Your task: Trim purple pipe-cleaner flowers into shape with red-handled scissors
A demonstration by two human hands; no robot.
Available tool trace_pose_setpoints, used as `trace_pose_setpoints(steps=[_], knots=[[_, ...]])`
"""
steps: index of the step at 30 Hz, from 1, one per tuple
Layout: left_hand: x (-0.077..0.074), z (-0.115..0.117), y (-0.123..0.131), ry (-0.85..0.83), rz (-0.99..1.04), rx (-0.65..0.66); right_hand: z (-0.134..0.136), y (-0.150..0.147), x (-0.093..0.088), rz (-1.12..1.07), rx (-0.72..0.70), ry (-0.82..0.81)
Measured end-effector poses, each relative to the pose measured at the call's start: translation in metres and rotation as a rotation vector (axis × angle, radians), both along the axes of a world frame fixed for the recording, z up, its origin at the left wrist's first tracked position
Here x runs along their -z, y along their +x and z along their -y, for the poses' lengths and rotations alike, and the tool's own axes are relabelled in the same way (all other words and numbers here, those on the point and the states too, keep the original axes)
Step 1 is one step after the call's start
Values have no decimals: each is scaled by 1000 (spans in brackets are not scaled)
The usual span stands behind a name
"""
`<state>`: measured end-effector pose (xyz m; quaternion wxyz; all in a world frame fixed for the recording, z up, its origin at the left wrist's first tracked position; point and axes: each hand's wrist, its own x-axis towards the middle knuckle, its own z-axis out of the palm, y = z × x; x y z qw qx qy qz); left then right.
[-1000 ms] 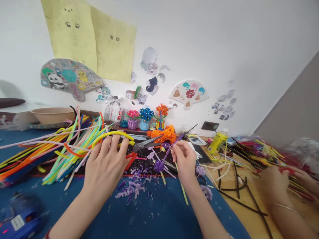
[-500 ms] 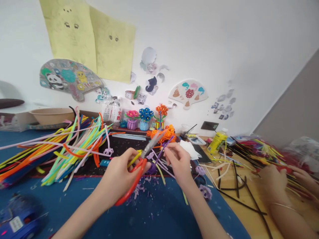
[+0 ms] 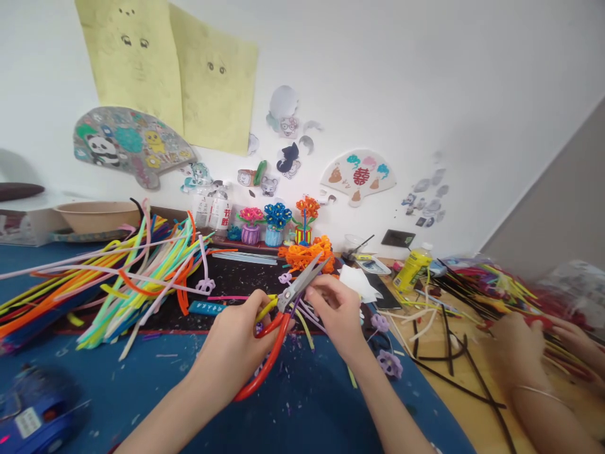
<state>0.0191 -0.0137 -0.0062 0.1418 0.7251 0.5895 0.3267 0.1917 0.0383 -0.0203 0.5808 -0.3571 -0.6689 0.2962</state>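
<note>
My left hand [image 3: 236,337] is closed around the red handles of a pair of scissors [image 3: 299,285], with a yellow part showing by its fingers. The blades stand slightly apart and point up and right, beside the fingertips of my right hand [image 3: 336,309]. That hand pinches a purple pipe cleaner [image 3: 293,308], mostly hidden behind the blades and fingers. Whether the blades touch it I cannot tell. Lilac pipe cleaner flowers [image 3: 390,364] lie to the right, and another lilac flower [image 3: 205,285] lies left of my hands.
A heap of coloured pipe cleaners [image 3: 142,277] spreads at left, near a blue glue gun-like device [image 3: 38,416]. Potted pipe cleaner flowers [image 3: 276,217] stand at the back by an orange bunch [image 3: 309,254]. A yellow bottle [image 3: 413,268] and a co-worker's hands [image 3: 520,340] are at right.
The scissors have moved right and down, bringing the blades next to my right fingertips. My right hand has stayed about in place, and the purple pipe cleaner is now more hidden.
</note>
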Motion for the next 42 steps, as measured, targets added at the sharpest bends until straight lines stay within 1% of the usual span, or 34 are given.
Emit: trace_pose_setpoints(steps=[3, 13, 22, 29, 34, 39, 42], knots=[[1, 0, -1, -6, -9, 11, 0, 0, -1, 29, -2, 31], [0, 1, 2, -12, 30, 23, 0, 1, -2, 52, 7, 45], [5, -2, 0, -59, -13, 23, 0, 1, -3, 72, 14, 65], [1, 1, 3, -76, -33, -17, -2, 2, 0, 51, 30, 44], [-1, 3, 4, -97, -47, 15, -2, 2, 0, 42, 31, 27], [-5, 7, 4, -163, -133, -21, 1, 1, -2, 19, 5, 24], [-5, 7, 5, -200, -134, -20, 3, 0, -4, 31, -14, 22]])
